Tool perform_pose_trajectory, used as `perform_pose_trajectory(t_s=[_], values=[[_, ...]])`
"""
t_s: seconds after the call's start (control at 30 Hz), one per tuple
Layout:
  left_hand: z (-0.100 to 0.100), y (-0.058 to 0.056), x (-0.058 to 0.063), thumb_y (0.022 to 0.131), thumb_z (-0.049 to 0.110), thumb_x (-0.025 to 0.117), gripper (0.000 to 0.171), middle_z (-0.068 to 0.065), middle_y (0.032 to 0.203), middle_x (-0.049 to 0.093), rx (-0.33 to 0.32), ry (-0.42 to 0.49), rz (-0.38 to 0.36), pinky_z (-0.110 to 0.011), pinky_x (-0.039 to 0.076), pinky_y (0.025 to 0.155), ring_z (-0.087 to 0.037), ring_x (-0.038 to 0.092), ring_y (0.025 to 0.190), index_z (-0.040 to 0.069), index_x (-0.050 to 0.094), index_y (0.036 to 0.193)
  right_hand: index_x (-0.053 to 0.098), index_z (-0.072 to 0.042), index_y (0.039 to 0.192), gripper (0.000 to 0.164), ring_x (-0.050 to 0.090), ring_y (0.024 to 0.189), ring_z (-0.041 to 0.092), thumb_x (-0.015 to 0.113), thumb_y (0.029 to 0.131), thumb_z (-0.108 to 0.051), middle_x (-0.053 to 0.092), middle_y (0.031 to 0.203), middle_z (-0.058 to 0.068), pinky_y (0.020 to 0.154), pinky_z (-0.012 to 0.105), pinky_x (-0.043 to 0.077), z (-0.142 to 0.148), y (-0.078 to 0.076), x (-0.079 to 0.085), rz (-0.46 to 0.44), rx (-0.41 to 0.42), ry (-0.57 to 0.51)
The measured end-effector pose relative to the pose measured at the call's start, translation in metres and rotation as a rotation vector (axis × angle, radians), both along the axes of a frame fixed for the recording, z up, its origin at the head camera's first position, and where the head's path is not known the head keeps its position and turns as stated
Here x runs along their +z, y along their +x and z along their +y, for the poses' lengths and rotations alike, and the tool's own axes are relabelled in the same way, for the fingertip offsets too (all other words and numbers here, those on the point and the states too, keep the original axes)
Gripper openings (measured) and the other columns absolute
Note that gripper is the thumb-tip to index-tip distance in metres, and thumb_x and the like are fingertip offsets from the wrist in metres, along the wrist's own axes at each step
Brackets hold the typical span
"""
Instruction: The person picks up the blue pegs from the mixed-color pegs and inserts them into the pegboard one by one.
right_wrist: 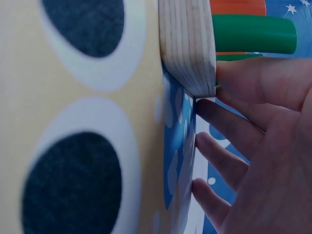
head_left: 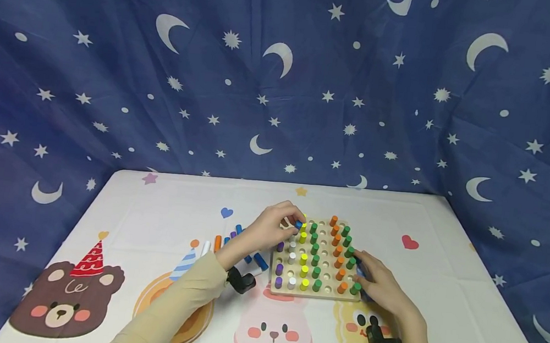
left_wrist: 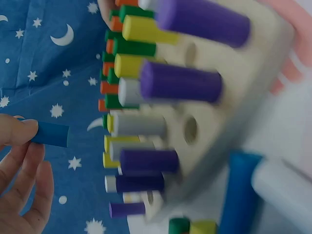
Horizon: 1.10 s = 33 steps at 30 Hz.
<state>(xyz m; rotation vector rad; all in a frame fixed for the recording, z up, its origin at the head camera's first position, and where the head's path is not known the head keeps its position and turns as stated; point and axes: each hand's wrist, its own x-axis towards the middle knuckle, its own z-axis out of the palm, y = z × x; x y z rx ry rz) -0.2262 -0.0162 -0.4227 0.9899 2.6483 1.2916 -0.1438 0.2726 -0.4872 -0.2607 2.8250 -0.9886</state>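
A wooden pegboard (head_left: 313, 295) lies on the table, with purple, white, yellow, green and orange pegs standing in columns. Over its far left part, my left hand (head_left: 272, 226) pinches a blue peg (head_left: 298, 225) between thumb and fingers. In the left wrist view that blue peg (left_wrist: 52, 134) points sideways from the fingertips, beyond the rows of purple pegs (left_wrist: 180, 87). At the board's right edge rests my right hand (head_left: 383, 284), its fingers fairly straight. The right wrist view shows its fingertips against the board's side (right_wrist: 187, 44), near a green peg (right_wrist: 256, 34).
Loose pegs lie left of the board, among them a blue peg (head_left: 261, 261), an orange peg (head_left: 218, 243) and a white peg (head_left: 205, 249). Some holes between the columns hold no peg. A white tablecloth (head_left: 466, 300) with cartoon prints covers the table; a blue starry curtain (head_left: 303, 135) hangs behind.
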Motion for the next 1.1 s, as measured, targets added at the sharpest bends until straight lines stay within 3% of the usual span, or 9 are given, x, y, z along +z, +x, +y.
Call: perform_pose_trajectory(t_s=[0.2, 0.47, 0.8, 1.1], values=[[0.011, -0.013, 0.007, 0.082, 0.005, 0.063, 0.021, -0.003, 0.1, 0.059, -0.025, 0.059, -0.016, -0.021, 0.051, 0.074, -0.013, 0.058, 0.088, 0.013, 0.063, 0.102, 0.035, -0.008, 0.139, 0.058, 0.026, 0.133, 0.046, 0.057, 0.087, -0.019, 0.03, 0.144, 0.025, 0.1, 0.067, 0.023, 0.001, 0.0, 0.0, -0.003, -0.007, 0.01], [0.025, -0.025, 0.013, 0.082, 0.006, 0.064, 0.022, 0.001, 0.101, 0.058, -0.057, 0.026, -0.002, -0.018, 0.049, 0.074, -0.01, 0.057, 0.089, 0.015, 0.062, 0.102, 0.035, -0.009, 0.139, 0.057, 0.024, 0.134, 0.045, 0.056, 0.087, -0.017, 0.029, 0.145, 0.025, 0.101, 0.067, 0.022, 0.001, -0.002, -0.001, -0.016, -0.012, 0.002], [0.046, -0.042, 0.008, 0.084, 0.006, 0.062, 0.019, -0.001, 0.099, 0.059, -0.076, -0.059, -0.005, -0.018, 0.048, 0.077, -0.009, 0.056, 0.088, 0.016, 0.062, 0.1, 0.035, -0.009, 0.139, 0.057, 0.025, 0.134, 0.045, 0.056, 0.087, -0.018, 0.029, 0.145, 0.024, 0.101, 0.066, 0.023, -0.001, 0.0, -0.001, -0.017, -0.017, -0.003], [0.059, -0.051, 0.002, 0.085, 0.009, 0.061, 0.016, -0.001, 0.1, 0.058, -0.069, -0.128, -0.029, -0.017, 0.046, 0.072, -0.008, 0.055, 0.087, 0.017, 0.06, 0.099, 0.035, -0.008, 0.139, 0.057, 0.026, 0.133, 0.044, 0.056, 0.087, -0.017, 0.031, 0.144, 0.024, 0.102, 0.066, 0.023, -0.001, 0.0, -0.001, -0.001, -0.011, 0.001]])
